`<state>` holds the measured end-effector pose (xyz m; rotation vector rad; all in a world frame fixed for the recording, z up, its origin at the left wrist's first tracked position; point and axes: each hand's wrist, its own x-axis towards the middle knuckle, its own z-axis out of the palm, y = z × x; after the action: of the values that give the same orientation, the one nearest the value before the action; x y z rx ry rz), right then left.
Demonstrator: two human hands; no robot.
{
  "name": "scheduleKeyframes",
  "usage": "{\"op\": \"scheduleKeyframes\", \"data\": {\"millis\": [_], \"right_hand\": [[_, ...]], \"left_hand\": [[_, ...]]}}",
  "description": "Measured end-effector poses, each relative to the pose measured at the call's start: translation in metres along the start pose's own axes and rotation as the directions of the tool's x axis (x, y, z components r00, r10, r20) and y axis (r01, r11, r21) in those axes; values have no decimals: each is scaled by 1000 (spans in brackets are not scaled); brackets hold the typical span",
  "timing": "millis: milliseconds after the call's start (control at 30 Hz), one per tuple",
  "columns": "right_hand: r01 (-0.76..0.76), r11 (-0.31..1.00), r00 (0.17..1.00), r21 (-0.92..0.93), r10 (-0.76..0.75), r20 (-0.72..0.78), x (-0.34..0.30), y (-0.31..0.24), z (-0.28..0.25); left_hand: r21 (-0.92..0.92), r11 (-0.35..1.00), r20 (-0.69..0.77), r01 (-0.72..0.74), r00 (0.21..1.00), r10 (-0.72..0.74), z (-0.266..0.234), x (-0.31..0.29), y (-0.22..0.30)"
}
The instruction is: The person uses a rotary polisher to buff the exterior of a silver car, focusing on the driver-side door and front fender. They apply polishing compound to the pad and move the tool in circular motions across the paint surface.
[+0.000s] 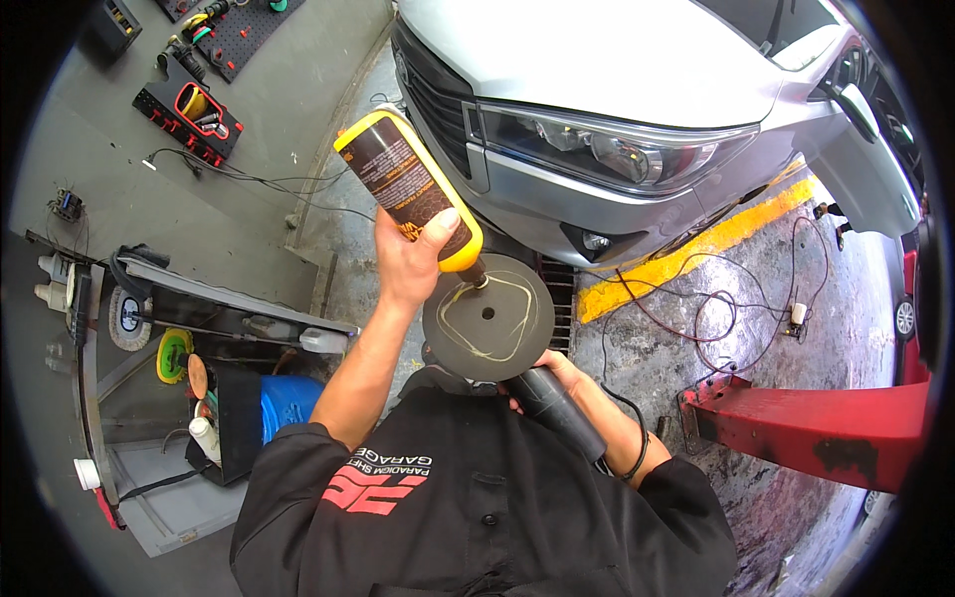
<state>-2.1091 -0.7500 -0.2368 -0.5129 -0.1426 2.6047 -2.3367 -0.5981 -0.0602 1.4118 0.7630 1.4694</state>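
My left hand (416, 261) grips a yellow squeeze bottle (393, 177) with a dark label. The bottle is tipped with its nozzle down at the upper part of a dark grey foam polishing pad (460, 328). A pale line of liquid (515, 343) forms a rough loop on the pad around its centre hole. The pad faces up, fitted to a polisher (557, 408) with a black cylindrical body. My right hand (560, 373) is closed around that body just below the pad; its fingers are partly hidden beneath.
A silver car (617, 229) stands just ahead, its headlight (627, 149) nearest. To the right are a red lift arm (816, 428) and cables (696, 318) looped over the floor. A cart (169, 497) with a blue container (288, 403) stands at left; wall-mounted tool holders (189, 109) are beyond.
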Motion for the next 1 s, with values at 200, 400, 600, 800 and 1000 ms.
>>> {"op": "scheduleKeyframes", "data": {"millis": [200,400,600,800,1000], "right_hand": [[0,1000,1000,16,0,-19,-1,3,-4],[28,999,1000,37,-28,8,-4,6,-6],[60,989,998,133,-62,13,8,17,-14],[60,976,998,211,-57,-19,39,22,-19],[33,961,998,276,-14,-69,88,28,-15]], "left_hand": [[12,993,168,116,979,-116,27,-10,15],[-110,964,28,242,970,-241,18,-8,3],[-371,828,-114,421,864,-490,-40,-32,-24],[-129,946,-215,298,923,-320,-56,-44,-36],[-146,921,-177,362,906,-384,-122,-31,-69]]}}
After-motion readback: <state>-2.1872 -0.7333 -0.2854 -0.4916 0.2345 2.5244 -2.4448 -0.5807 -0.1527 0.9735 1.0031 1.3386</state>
